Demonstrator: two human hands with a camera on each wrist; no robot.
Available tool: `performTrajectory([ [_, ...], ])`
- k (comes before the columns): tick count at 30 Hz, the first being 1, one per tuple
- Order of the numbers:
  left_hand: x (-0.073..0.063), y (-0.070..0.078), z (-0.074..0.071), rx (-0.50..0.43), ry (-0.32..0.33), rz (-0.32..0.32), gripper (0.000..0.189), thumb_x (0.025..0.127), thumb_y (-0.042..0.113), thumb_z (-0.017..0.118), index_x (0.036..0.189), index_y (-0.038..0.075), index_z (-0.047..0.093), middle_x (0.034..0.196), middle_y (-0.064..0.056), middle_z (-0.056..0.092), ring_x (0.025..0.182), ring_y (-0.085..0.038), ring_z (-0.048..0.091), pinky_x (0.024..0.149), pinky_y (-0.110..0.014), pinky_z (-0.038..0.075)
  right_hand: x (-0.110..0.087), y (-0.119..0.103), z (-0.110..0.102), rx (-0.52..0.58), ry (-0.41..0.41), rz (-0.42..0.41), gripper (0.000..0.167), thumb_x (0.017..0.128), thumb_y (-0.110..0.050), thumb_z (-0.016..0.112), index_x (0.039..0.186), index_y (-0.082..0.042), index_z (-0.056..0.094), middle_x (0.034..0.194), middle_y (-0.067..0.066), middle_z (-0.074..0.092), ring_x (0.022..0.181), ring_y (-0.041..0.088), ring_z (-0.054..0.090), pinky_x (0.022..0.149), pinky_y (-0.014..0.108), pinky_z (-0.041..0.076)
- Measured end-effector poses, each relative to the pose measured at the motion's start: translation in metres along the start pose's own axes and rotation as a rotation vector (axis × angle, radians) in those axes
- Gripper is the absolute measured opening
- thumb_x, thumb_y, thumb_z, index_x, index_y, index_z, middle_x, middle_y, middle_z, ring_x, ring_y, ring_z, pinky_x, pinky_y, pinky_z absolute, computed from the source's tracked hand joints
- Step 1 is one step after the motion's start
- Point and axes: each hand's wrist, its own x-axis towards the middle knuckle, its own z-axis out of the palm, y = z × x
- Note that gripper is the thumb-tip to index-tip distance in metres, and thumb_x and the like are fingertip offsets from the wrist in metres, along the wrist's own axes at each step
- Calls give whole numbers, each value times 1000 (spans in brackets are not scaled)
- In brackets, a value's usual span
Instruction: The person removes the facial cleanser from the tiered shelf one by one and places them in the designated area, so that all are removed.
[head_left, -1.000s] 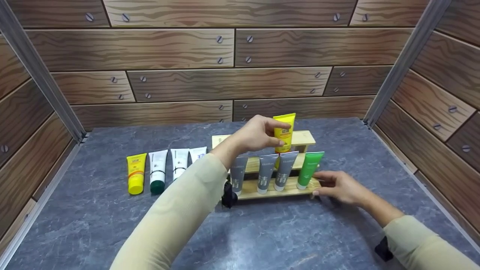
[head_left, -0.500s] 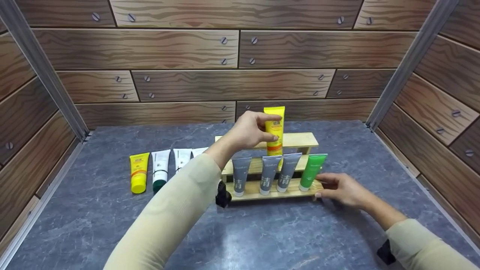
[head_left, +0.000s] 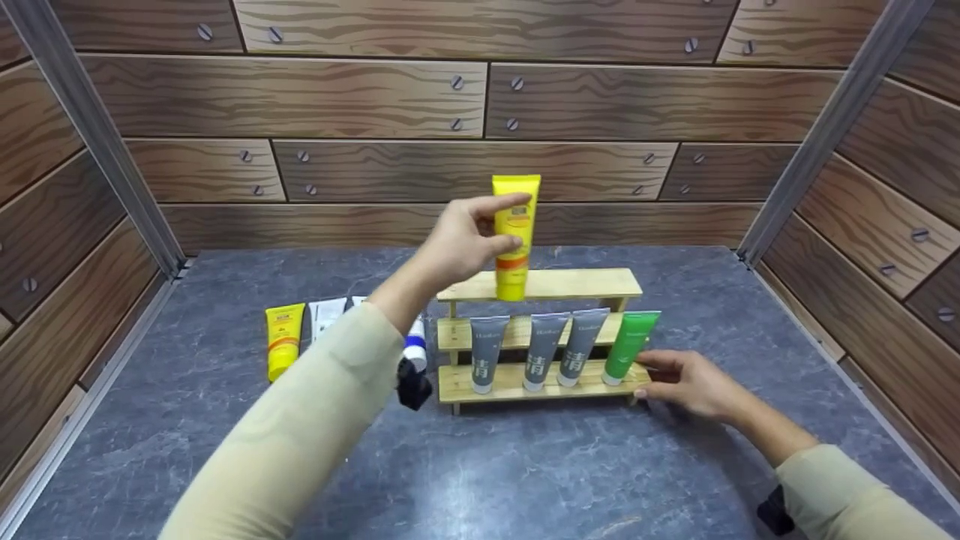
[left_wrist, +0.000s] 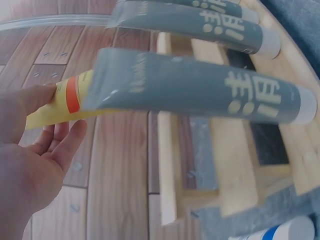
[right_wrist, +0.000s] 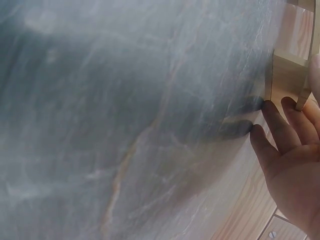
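My left hand pinches an upright yellow squeeze tube between thumb and fingers, its cap overlapping the top shelf in the head view. Below stands a three-tier wooden rack. On its lowest shelf, three grey tubes and a green tube stand on their caps; the other two shelves hold nothing. At the lowest shelf's right end my right hand grips the rack, thumb in front and fingers behind. In the left wrist view, a grey tube partly hides the yellow one.
Left of the rack, another yellow tube and a white tube lie on the grey marbled table. A blue-banded white tube lies nearer the rack; the left arm covers part of this row. Wood-patterned panels enclose the table.
My left hand has lifted the yellow tube up and left, from behind the grey tubes to above the rack. The right hand keeps its grip on the rack's end.
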Motion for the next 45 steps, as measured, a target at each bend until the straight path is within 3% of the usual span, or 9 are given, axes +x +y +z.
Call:
performTrajectory([
  [7,-19,9,-32,15,55,53,60,98,-2,73,152,22,60,134,-11,67,113,-24,68,97,-34,58,0,1,0,-32,13,7,62,92,-23,85,138,11,62,136,29,66,122,42,66,104,46,54],
  [14,-37,10,-58,-27,108,99,91,95,-6,74,167,33,34,131,-19,68,115,-29,70,97,-38,59,-1,1,-1,-56,19,16,63,92,-25,85,138,10,62,137,30,65,124,45,64,107,57,49],
  [19,-49,5,-75,-16,178,107,95,94,-4,77,168,33,30,126,-19,72,108,-29,73,94,-40,61,-1,0,0,-53,15,23,64,92,-27,85,139,9,62,138,30,64,126,45,63,109,59,47],
  [23,-60,-1,-90,-11,218,90,92,95,0,78,167,36,32,128,-16,73,109,-27,73,96,-40,60,-1,-1,0,-34,8,25,63,93,-25,84,140,10,61,139,30,63,127,46,63,108,57,48],
  [28,-74,-12,-112,22,249,82,88,97,1,77,166,34,34,131,-17,71,111,-28,72,97,-39,60,0,0,0,-11,4,13,63,93,-23,84,140,11,61,139,29,64,126,43,64,105,44,53],
  [31,-83,-21,-127,46,274,57,83,98,1,75,165,30,36,134,-20,70,115,-30,71,99,-41,59,0,0,0,-17,5,13,63,93,-24,84,141,11,60,139,29,64,125,42,65,104,42,54],
  [35,-97,-31,-145,75,304,-20,76,100,6,74,164,27,38,140,-20,66,122,-29,67,104,-42,56,1,0,1,-30,9,15,63,93,-24,84,140,10,61,139,29,63,126,43,64,105,49,52],
  [40,-113,-44,-167,101,337,-113,75,102,10,73,164,32,35,144,-18,64,123,-28,64,102,-38,56,1,-2,1,-41,12,19,63,93,-24,84,141,9,61,140,29,63,127,43,63,107,53,50],
  [45,-127,-60,-186,144,354,-162,78,103,13,72,164,36,30,144,-19,62,121,-26,63,94,-26,58,1,-2,2,-43,10,29,63,93,-25,84,141,9,61,140,29,63,126,43,64,107,54,50],
])
